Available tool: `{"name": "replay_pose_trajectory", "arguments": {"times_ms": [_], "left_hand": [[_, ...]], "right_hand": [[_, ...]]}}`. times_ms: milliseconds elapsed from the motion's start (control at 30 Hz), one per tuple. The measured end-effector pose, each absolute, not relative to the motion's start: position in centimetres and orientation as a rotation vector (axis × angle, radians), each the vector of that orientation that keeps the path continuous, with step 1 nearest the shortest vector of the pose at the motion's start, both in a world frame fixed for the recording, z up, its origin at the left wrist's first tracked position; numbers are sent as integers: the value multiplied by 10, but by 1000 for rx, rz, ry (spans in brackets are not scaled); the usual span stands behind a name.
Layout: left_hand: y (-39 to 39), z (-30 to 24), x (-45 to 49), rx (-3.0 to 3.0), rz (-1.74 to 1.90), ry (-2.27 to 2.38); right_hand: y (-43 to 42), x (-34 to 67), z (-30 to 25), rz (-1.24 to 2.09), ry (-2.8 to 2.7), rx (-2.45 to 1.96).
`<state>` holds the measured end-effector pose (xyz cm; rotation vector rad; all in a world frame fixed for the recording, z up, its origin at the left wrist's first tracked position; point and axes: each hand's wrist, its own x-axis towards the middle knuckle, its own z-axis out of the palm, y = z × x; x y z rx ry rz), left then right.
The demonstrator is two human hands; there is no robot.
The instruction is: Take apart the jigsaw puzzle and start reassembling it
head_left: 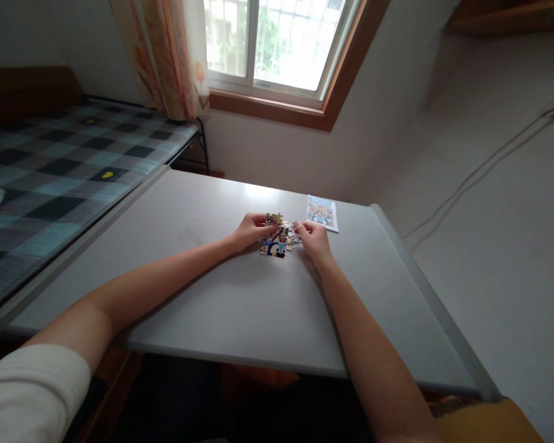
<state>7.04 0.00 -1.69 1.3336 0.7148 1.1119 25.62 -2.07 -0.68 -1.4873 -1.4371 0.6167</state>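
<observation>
My left hand (253, 231) is closed, its thumb and fingers pinching a small joined section of jigsaw puzzle (274, 219). Just below it lies another assembled puzzle section (273, 248) with a dark blue and white picture. My right hand (312, 235) pinches a single puzzle piece (296, 226), partly covered by the fingertips. Between the two hands, loose puzzle pieces (290, 239) form a small pile on the grey table (231, 307). Beyond my right hand, a printed picture sheet (322, 212) lies flat.
A bed with a checked cover (74, 166) stands along the table's left side. A window (277, 43) with a patterned curtain (166, 55) is at the back. The wall (498, 203) on the right carries a hanging cable (480, 169).
</observation>
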Motion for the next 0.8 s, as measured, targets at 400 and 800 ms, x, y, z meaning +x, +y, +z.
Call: {"name": "replay_pose_trajectory", "arguments": {"times_ms": [400, 800], "left_hand": [[1, -18, 69, 1358, 1119, 706], [2, -21, 70, 1410, 1080, 664]], "right_hand": [[-31, 243, 2, 750, -1561, -1302], [-28, 241, -3, 1015, -1279, -1325]]}}
